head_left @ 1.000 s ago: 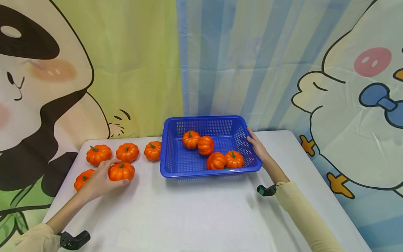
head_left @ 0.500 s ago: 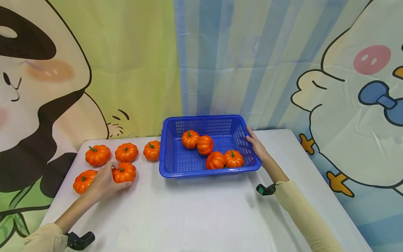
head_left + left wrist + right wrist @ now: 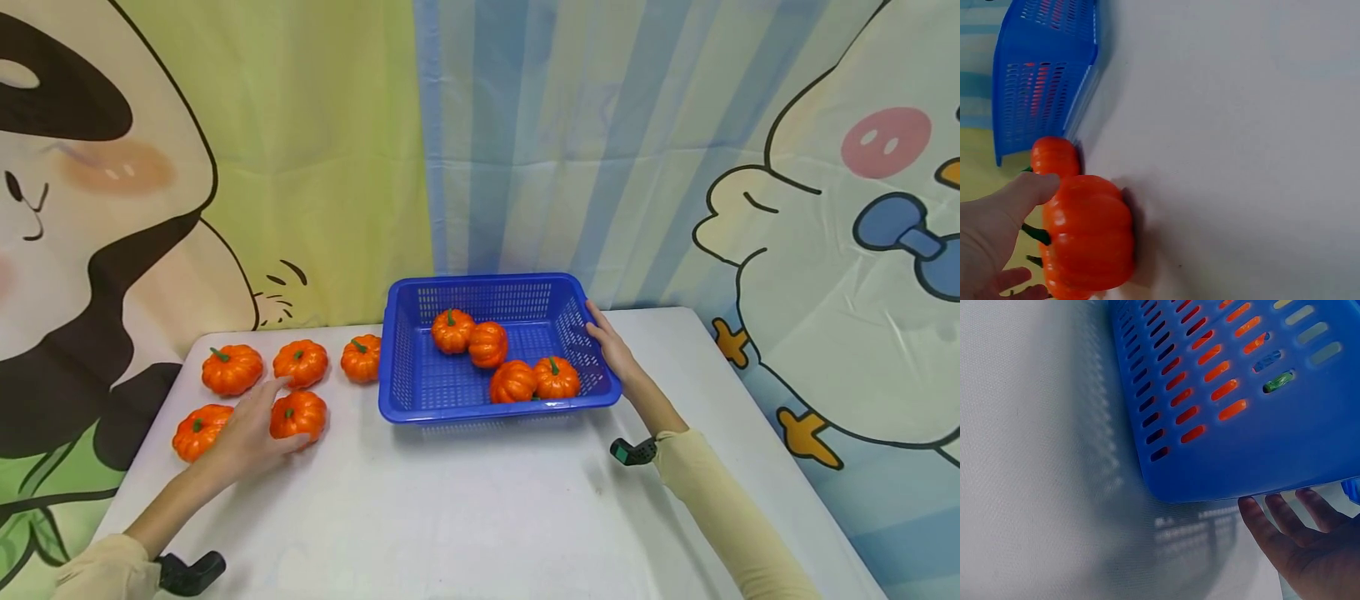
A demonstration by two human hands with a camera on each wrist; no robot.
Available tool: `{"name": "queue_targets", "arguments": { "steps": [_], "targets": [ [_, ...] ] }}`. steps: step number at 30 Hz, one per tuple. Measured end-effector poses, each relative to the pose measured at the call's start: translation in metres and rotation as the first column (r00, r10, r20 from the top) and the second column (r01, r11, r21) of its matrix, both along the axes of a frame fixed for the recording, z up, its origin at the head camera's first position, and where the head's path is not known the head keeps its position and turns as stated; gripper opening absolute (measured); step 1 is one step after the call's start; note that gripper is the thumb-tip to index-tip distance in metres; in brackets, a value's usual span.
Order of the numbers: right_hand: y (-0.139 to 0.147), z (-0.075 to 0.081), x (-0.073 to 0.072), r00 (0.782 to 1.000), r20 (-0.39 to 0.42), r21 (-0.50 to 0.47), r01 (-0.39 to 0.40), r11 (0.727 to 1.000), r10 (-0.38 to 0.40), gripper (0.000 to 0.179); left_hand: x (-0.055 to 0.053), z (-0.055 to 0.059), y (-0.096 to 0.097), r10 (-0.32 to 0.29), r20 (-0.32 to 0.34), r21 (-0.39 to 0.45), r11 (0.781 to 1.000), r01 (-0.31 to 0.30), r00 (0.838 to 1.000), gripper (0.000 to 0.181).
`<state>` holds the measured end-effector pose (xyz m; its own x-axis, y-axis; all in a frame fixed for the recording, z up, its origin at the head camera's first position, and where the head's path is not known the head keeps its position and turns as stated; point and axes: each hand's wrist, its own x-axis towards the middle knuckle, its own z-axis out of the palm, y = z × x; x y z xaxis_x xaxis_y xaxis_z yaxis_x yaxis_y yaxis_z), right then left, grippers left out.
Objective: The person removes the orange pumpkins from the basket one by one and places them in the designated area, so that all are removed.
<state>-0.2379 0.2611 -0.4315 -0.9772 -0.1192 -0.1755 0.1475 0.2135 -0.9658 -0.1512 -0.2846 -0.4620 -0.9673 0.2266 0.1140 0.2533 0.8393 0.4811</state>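
Observation:
My left hand is spread beside a small orange pumpkin on the table, thumb in front and fingers behind. In the left wrist view the thumb is close to this pumpkin, though contact cannot be told. A blue plastic basket stands mid-table with several pumpkins inside, one being an orange pumpkin at the back. Against the basket's right side rests my right hand. Its fingers look nearly straight in the right wrist view, fingertips touching the basket wall.
Other pumpkins lie at the table's left: one pumpkin at the back, a second pumpkin beside it, a third pumpkin against the basket, and a front-left pumpkin partly behind the hand. A printed curtain hangs behind the white table.
My left hand has moved slightly right with the pumpkin, then spread its fingers and drawn back a little, leaving the pumpkin on the table. The right hand and basket have stayed put.

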Motion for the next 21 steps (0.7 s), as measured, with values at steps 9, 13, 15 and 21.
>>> {"name": "queue_targets", "arguments": {
  "steps": [9,13,15,21],
  "targets": [
    [0.001,0.002,0.001,1.0,0.003,-0.003,-0.001,1.0,0.001,0.057,0.018,0.032,0.018,-0.078,-0.226,0.033,0.996,0.088,0.971,0.076],
    [0.001,0.004,0.002,1.0,0.005,-0.008,-0.005,1.0,0.005,0.057,0.025,0.033,0.03,-0.118,-0.175,0.069,0.989,0.132,0.978,0.071],
    [0.001,0.004,0.002,1.0,0.005,-0.01,-0.011,1.0,0.011,0.057,0.027,0.033,0.035,-0.128,-0.134,0.09,0.986,0.141,0.983,0.069],
    [-0.001,0.003,0.002,1.0,0.009,-0.012,-0.015,1.0,0.015,0.057,0.034,0.034,0.046,-0.132,0.002,0.168,0.977,0.13,0.991,0.066]
  ]
}}
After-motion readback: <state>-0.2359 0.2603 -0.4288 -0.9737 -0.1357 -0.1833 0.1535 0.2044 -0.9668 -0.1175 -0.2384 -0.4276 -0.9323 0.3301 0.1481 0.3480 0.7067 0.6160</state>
